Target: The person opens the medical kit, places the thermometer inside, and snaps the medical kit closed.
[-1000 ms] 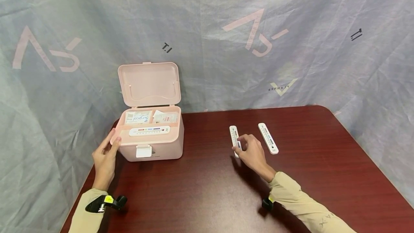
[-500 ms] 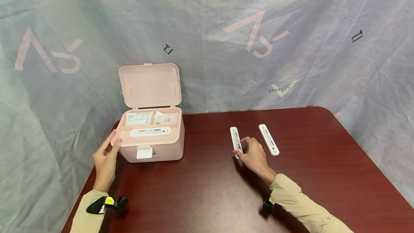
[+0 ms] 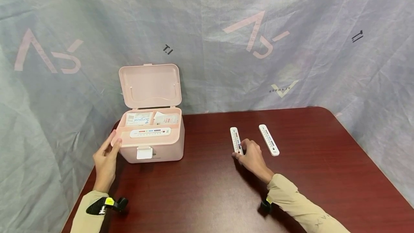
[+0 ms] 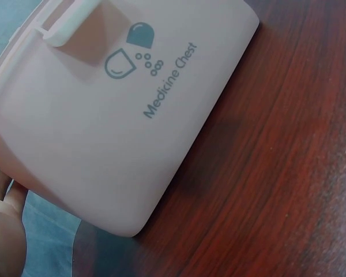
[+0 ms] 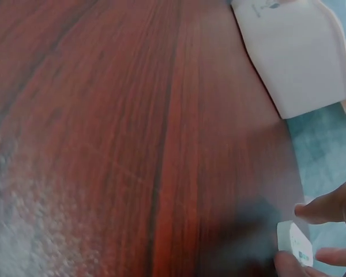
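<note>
A pink medicine chest (image 3: 168,150) stands at the left of the table with its lid raised. My left hand (image 3: 106,161) holds its front left corner, thumb on the near rim and fingers along the side. A white thermometer (image 3: 150,132) lies flat across the chest's front ledge. Right of centre, my right hand (image 3: 253,157) pinches the near end of a second white thermometer (image 3: 235,137) between thumb and fingers, low over the table. Just to its right lies a third thermometer (image 3: 269,140). In the right wrist view, the pinched thermometer (image 5: 294,245) shows between the fingertips.
Surgical packets (image 3: 139,118) and smaller white sachets (image 3: 166,118) fill the chest's rear compartments. The upright lid (image 3: 150,85) stands before a grey printed curtain (image 3: 200,46). The dark red wooden table (image 3: 200,190) has a rounded far right corner.
My right hand has shifted slightly toward me, and its thumb and fingers have closed around the thermometer's near end. The left hand stays at the chest's corner.
</note>
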{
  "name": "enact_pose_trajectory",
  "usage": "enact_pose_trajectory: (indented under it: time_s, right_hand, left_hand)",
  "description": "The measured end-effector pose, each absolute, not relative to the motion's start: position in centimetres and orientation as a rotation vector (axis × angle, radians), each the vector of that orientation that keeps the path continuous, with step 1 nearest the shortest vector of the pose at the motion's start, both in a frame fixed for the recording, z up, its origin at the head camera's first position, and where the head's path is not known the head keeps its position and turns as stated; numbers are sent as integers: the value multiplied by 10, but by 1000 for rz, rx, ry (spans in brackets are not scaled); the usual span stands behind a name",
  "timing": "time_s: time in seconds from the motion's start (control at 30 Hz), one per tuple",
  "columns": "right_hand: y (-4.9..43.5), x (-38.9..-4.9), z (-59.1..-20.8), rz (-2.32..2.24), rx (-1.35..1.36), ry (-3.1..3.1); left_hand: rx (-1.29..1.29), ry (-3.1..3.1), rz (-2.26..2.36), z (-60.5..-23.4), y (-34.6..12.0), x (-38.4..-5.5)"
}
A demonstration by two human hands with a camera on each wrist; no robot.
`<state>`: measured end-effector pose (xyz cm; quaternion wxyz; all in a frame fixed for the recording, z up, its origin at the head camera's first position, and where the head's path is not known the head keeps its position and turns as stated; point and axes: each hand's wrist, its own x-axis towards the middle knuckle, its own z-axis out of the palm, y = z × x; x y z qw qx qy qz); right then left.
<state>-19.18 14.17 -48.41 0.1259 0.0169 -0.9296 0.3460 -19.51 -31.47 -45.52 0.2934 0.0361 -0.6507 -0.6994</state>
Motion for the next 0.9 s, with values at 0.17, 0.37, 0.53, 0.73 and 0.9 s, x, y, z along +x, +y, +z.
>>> enact_pose_trajectory:
  time_s: [0.17,0.37,0.53,0.73,0.9]
  right_hand:
    - [141,-195,-487,981,58,-2714]
    - [140,-198,-490,938,62,-2743]
    - [139,-197,-488,933,44,-2749]
    - [139,-196,-485,931,28,-2764]
    - [138,-195,-484,937,24,-2763]
  left_hand:
    - [84,-1725,-1869,-455,-314,-195]
    - [94,-1725,-1866,-455,-314,-196]
    - [91,-1727,-1861,-455,-314,-196]
    - [100,-1720,-1879,-455,-314,-195]
    - [99,-1730,-1883,-455,-314,-195]
